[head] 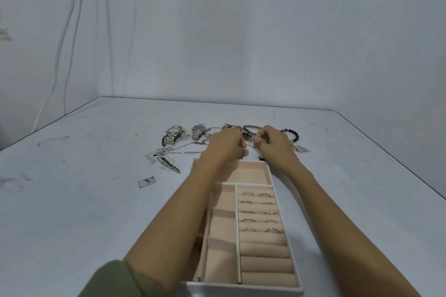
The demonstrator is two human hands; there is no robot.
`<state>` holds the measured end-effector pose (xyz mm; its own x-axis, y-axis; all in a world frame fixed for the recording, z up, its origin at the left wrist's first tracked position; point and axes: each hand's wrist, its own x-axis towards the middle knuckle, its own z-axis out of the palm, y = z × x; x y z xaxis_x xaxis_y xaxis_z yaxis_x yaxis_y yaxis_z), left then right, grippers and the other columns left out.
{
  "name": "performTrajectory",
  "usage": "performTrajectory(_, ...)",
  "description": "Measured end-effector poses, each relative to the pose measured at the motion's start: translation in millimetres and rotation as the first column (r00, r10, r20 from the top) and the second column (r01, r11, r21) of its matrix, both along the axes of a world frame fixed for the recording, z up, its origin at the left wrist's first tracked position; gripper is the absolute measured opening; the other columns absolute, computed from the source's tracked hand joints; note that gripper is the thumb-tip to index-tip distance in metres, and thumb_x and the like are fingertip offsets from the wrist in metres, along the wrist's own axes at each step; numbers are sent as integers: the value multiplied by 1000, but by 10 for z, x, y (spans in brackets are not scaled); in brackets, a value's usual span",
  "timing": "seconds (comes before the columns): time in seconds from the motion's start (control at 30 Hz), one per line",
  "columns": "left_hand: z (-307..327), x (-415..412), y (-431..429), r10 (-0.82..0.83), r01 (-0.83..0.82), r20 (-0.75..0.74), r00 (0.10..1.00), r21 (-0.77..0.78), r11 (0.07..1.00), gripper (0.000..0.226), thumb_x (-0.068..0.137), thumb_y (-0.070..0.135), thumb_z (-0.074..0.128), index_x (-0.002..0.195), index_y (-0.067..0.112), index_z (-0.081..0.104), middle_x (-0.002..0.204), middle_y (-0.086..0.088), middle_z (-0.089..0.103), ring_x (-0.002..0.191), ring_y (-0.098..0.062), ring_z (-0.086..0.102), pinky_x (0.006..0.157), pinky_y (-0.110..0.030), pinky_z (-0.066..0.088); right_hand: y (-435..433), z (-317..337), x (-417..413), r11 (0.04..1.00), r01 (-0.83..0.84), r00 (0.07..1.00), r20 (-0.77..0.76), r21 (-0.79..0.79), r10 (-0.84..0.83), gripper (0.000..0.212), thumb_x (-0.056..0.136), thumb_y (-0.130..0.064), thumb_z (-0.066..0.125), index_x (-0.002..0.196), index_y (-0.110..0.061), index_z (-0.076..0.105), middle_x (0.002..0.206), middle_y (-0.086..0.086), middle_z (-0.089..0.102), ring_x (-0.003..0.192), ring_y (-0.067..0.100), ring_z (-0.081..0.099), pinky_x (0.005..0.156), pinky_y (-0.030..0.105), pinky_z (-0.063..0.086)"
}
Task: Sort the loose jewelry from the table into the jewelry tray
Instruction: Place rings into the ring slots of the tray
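Nearest, the jewelry tray (241,288) sits lengthwise at the table's (72,200) near edge, between the forearms, so each piece has only a short trip. Its right-hand ring rolls (265,251) already carry several rings (263,195); the left compartments look bare. Just past the tray's far rim, the left hand (225,146) and right hand (274,143) meet, fingers curled tight and knuckles up, probably teasing one piece out of a tangle. Whether either pinches anything I cannot tell. Beyond them lies the loose jewelry (183,150), with two watches (172,134) toward the far left.
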<state>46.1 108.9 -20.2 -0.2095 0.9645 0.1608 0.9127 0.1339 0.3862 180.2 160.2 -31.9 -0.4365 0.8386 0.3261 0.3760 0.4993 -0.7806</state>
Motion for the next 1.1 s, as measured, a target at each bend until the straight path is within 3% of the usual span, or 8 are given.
performTrajectory(0.1, 15, -53, -74, -41, 37, 26, 999, 118, 992, 14, 78, 20, 69, 77, 27, 57, 90, 5, 67, 93, -19, 62, 72, -28, 40, -97, 68, 36, 996, -37, 986, -161, 79, 49, 6, 88, -4, 55, 84, -3, 59, 74, 9, 61, 62, 12, 50, 56, 16, 43)
performTrajectory(0.2, 145, -99, -267, -108, 80, 117, 987, 224, 971, 13, 75, 15, 74, 74, 24, 64, 63, 15, 62, 74, -11, 64, 69, -29, 47, -150, 121, 45, 991, -50, 975, -210, 122, 75, 6, 85, -7, 59, 81, -4, 60, 70, 5, 59, 63, 11, 51, 60, 22, 46)
performTrajectory(0.37, 254, -176, -861, -159, 11, 374, 914, 370, 929, 15, 71, 13, 82, 72, 22, 69, 68, 4, 70, 63, -8, 65, 70, -23, 52, -277, 197, 80, 992, -65, 973, -215, 107, 87, 5, 84, -4, 64, 79, -5, 65, 64, 2, 59, 54, 13, 54, 53, 27, 50)
performTrajectory(0.57, 97, -150, -1469, -252, -135, 649, 718, 484, 865, 16, 75, -2, 75, 79, 14, 73, 69, -3, 71, 63, -13, 67, 66, -17, 55, -747, 334, 301, 975, -221, 940, -269, -10, 211, 9, 83, 2, 68, 90, -1, 73, 70, 15, 68, 55, 15, 62, 58, 22, 54)
performTrajectory(0.73, -6, 11, -1629, -308, -123, 660, 685, 521, 844, 15, 75, 0, 75, 80, 14, 75, 73, -4, 73, 68, -15, 68, 66, -24, 58, -1300, 257, 691, 957, -279, 913, -331, -78, 239, 11, 84, 4, 67, 89, -3, 74, 73, 19, 68, 57, 18, 63, 58, 28, 57)
performTrajectory(0.9, -6, 80, -1683, -313, -71, 610, 728, 521, 850, 16, 76, 3, 75, 81, 18, 75, 78, 1, 74, 74, -18, 69, 69, -26, 58, -1564, 1, 1031, 976, -183, 969, -144, 119, 199, 15, 83, -6, 71, 83, -19, 77, 80, -8, 73, 76, 10, 67, 67, 23, 48)
performTrajectory(1.1, -5, 82, -1723, -313, -102, 635, 707, 529, 842, 17, 77, 2, 75, 79, 19, 75, 73, 4, 73, 71, -15, 67, 68, -32, 60, -1636, -114, 1094, 934, -184, 978, -41, 306, 206, 28, 80, 4, 71, 79, -23, 76, 76, -12, 68, 73, 12, 64, 62, 28, 49)
